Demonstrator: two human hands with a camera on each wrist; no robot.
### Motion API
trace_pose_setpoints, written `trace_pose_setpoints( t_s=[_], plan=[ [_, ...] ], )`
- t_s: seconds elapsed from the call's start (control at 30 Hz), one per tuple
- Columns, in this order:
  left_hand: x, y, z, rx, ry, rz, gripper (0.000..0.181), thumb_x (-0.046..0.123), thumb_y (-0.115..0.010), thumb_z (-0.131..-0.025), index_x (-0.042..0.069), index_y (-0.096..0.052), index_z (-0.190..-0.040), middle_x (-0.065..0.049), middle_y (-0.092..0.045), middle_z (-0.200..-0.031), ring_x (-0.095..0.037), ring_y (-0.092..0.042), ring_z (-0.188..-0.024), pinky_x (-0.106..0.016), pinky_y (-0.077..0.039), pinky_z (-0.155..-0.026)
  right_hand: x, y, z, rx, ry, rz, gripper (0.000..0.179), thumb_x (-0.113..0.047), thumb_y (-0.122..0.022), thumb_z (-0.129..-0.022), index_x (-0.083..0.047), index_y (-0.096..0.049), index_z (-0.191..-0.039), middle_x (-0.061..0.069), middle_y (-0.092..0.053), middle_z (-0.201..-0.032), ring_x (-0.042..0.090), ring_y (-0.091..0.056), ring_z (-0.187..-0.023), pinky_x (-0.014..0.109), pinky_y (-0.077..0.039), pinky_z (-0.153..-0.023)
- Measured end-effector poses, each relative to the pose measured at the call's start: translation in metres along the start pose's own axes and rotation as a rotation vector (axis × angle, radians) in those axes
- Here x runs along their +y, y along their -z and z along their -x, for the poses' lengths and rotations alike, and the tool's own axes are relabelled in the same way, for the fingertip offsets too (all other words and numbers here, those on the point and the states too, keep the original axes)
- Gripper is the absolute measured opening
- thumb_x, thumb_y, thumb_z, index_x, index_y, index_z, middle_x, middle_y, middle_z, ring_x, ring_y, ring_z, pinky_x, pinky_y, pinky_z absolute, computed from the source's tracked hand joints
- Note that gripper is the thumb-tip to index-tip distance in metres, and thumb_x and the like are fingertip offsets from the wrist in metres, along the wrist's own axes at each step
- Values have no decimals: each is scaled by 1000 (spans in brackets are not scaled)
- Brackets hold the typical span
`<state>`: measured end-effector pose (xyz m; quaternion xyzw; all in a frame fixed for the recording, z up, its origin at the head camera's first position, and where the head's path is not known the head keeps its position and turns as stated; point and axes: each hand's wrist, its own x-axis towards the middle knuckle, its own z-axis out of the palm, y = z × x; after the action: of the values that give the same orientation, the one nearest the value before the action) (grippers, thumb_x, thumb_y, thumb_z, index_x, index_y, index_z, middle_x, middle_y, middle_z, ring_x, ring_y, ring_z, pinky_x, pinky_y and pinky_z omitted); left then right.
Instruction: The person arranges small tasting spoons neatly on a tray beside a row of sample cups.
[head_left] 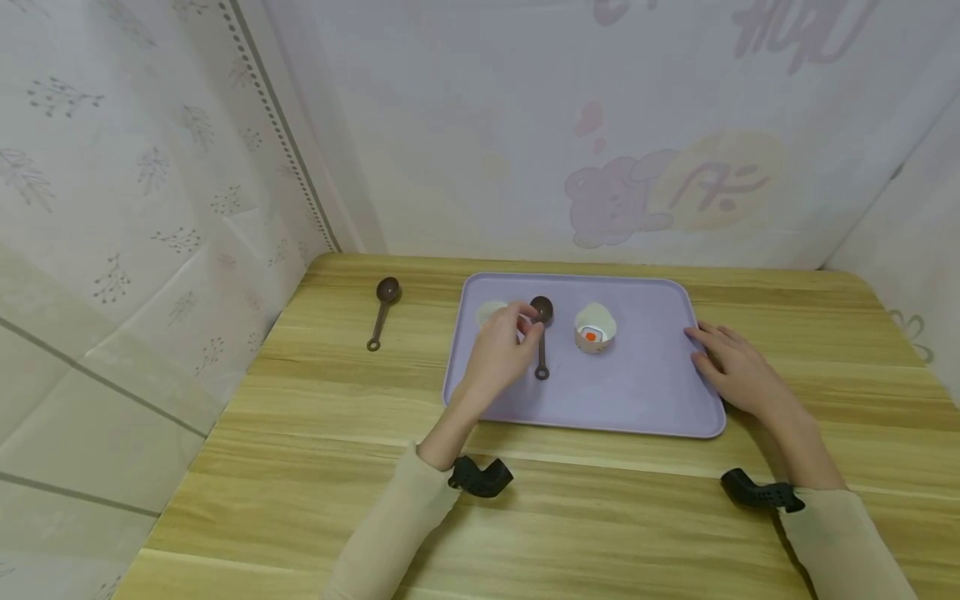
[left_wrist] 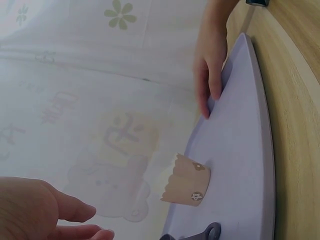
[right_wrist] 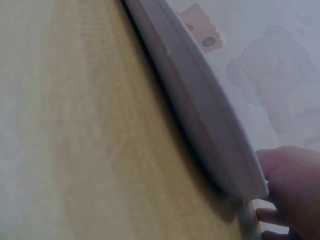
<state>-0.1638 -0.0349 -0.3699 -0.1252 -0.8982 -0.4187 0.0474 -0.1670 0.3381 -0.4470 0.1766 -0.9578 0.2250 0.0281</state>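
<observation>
My left hand (head_left: 504, 348) hovers over the left half of a lilac tray (head_left: 645, 367), fingers loosely bent with nothing between them. Just beyond its fingertips a brown measuring spoon (head_left: 542, 350) lies on the tray; only its handle end (left_wrist: 214, 231) shows low in the left wrist view. Partly hidden behind this hand is a pale round item (head_left: 489, 312). Right of the spoon stands a scalloped paper baking cup (head_left: 595, 342), with a small orange-and-white piece (head_left: 591, 336) inside. My right hand (head_left: 738, 371) rests against the tray's right rim, its fingers fairly straight.
A second brown measuring spoon (head_left: 385, 310) lies on the wooden table (head_left: 585, 517), left of the tray. Printed curtains (head_left: 465, 150) hang behind the table and along its left side. A black wrist mount (head_left: 480, 477) sits on each forearm.
</observation>
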Motion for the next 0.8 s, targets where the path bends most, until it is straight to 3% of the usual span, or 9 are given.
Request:
trace_pose_setpoints(
  t_s=[0.6, 0.8],
  plan=[
    [-4, 10, 2, 49, -9, 22, 24, 14, -63, -99, 1, -65, -119, -7, -62, -90, -18, -58, -76, -30, -48, -68, -3, 1, 0, -16, -8, -1, 47, -20, -50, -106, 6, -46, -145, 38, -36, -149, 63, -27, -135, 70, -21, -110],
    [-8, 11, 4, 73, -27, -21, 25, 16, -63, -99, 0, -65, -119, -6, -62, -90, -18, -58, -75, -32, -48, -69, -2, 1, 0, -20, -12, -4, 47, -20, -50, -106, 6, -45, -145, 38, -36, -149, 63, -27, -135, 71, -21, -109]
  ],
)
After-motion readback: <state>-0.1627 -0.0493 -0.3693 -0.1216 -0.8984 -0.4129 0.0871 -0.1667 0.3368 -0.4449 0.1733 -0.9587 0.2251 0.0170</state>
